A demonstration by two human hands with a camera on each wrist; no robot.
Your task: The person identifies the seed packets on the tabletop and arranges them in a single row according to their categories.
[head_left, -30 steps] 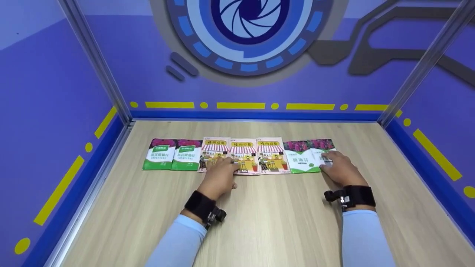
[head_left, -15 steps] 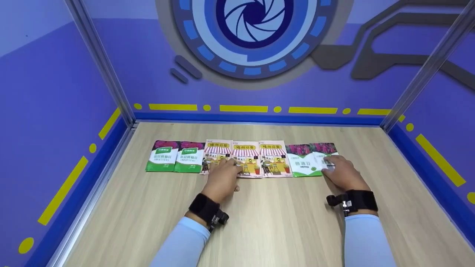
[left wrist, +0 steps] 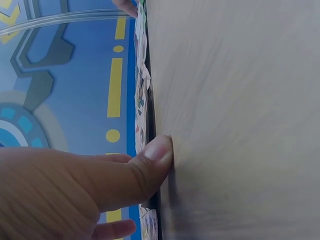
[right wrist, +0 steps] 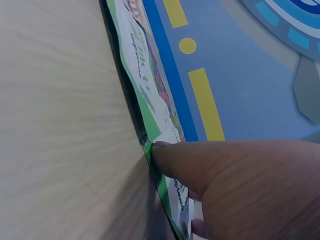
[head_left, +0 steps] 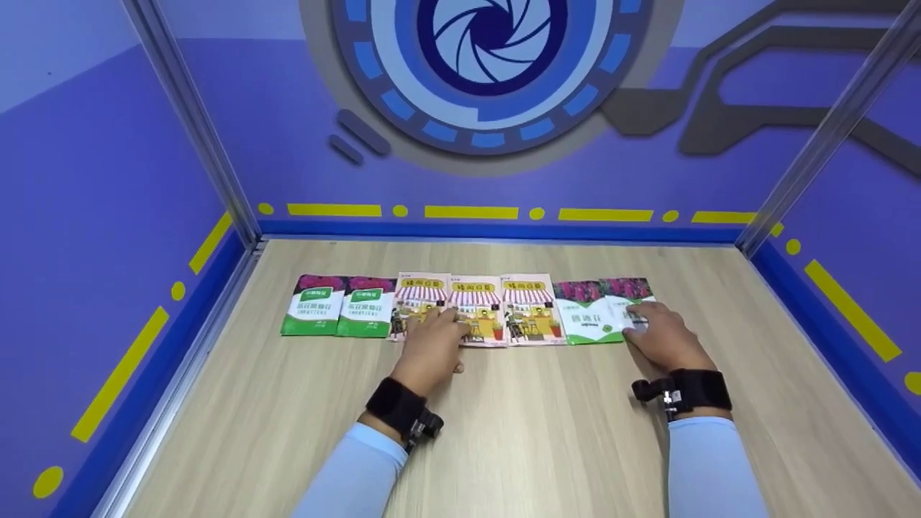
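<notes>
A row of flat seed packets lies across the table. My left hand (head_left: pixel 434 350) rests with its fingers on the left pink packet (head_left: pixel 423 288), partly covering it and reaching the edge of the middle pink packet (head_left: pixel 476 293). Its thumb touches the wood in the left wrist view. At the row's right end, my right hand (head_left: pixel 668 338) lies over the rightmost white-and-green packet (head_left: pixel 624 289), hiding much of it. In the right wrist view the right thumb (right wrist: pixel 175 155) presses on the green lower edge of the packets. That end packet overlaps the neighbouring white-and-green packet (head_left: pixel 586 316).
Two green-and-white packets with magenta flowers, one (head_left: pixel 312 309) beside the other (head_left: pixel 365 309), form the left end. A third pink packet (head_left: pixel 531 309) lies between the hands. Purple panels (head_left: pixel 237 129) enclose the wooden table (head_left: pixel 532 432) behind and at both sides.
The head view has shifted slightly, moving the whole scene a little down and right. Both hands and the packets keep their places.
</notes>
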